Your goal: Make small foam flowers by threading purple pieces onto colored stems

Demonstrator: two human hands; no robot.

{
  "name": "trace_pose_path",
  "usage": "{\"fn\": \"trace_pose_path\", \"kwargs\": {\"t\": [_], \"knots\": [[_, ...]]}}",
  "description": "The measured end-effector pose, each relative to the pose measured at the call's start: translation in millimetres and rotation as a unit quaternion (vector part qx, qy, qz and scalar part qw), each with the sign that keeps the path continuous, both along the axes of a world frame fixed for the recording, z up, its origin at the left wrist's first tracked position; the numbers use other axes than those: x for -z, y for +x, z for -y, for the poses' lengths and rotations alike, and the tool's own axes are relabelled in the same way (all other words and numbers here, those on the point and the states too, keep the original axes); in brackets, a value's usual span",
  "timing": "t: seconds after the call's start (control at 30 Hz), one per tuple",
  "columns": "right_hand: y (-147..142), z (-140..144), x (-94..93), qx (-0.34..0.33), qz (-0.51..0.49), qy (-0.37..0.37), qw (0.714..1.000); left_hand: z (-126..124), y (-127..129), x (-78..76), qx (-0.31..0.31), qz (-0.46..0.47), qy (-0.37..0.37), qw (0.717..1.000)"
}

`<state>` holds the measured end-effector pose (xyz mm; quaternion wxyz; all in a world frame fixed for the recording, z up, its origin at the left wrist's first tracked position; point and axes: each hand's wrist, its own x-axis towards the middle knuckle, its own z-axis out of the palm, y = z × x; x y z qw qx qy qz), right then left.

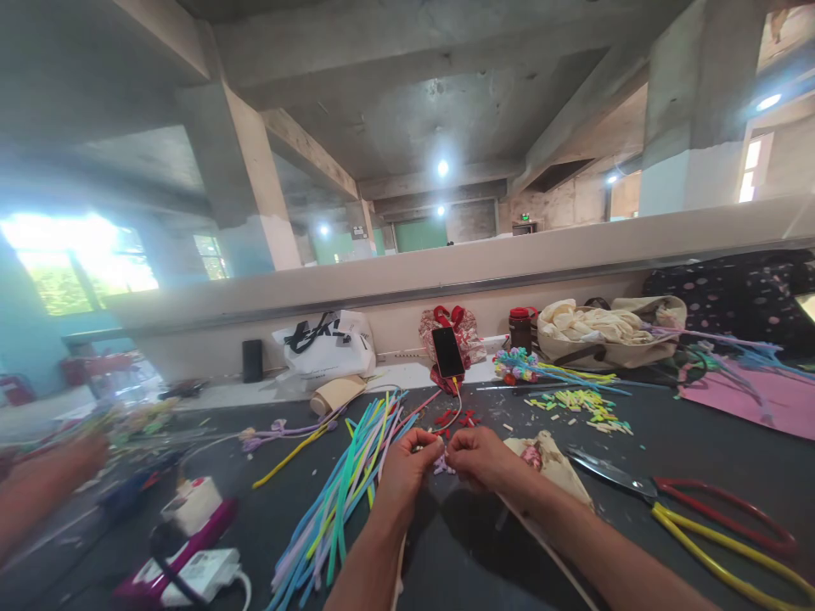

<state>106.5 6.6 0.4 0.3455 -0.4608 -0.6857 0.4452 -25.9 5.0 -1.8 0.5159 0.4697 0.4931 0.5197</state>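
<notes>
My left hand [413,465] and my right hand [484,458] meet over the dark table, thumbs and fingers pinched together. Whatever lies between the fingertips is mostly hidden and too small to name; a pale speck shows at the left ones. Just below the fingertips are short lilac pipe cleaner pieces [444,461]. Red pipe cleaner pieces [468,418] lie beyond the hands. A bundle of long pipe cleaners [347,484] in blue, green, yellow and lilac spreads beside my left forearm. To the right of my right hand is a crumpled beige cloth [564,475].
Large scissors [655,490] lie open at right. Yellow-green cut pieces [592,407] are scattered behind them. A phone [447,352] leans upright on a cable at the back. A purple power strip [213,526] with plugs sits at left, near another person's blurred arm [51,492].
</notes>
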Motion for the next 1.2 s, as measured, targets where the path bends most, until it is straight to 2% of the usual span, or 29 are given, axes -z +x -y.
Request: {"fn": "trace_pose_path", "kwargs": {"t": [0.23,0.5,0.67,0.87,1.03,1.2], "knots": [[12,1,-1.1,0.044,0.11,0.167,0.979,3,1,1.9,0.026,-0.043,0.01,0.999],[12,-3,-3.9,0.043,0.131,0.197,0.971,4,-1,-3.3,0.059,0.013,0.002,0.998],[11,-3,-4.2,0.041,0.097,0.182,0.978,3,-2,-5.7,0.067,0.069,-0.004,0.995],[8,-2,-0.5,0.011,0.026,0.12,0.992,7,-3,-9.7,0.087,0.088,-0.033,0.992],[6,2,-3.6,-0.021,-0.037,0.048,0.998,11,-3,-8.7,0.068,0.091,-0.023,0.993],[1,6,-6.3,-0.054,-0.09,-0.021,0.994,4,-3,-3.5,0.035,0.1,0.007,0.994]]}}
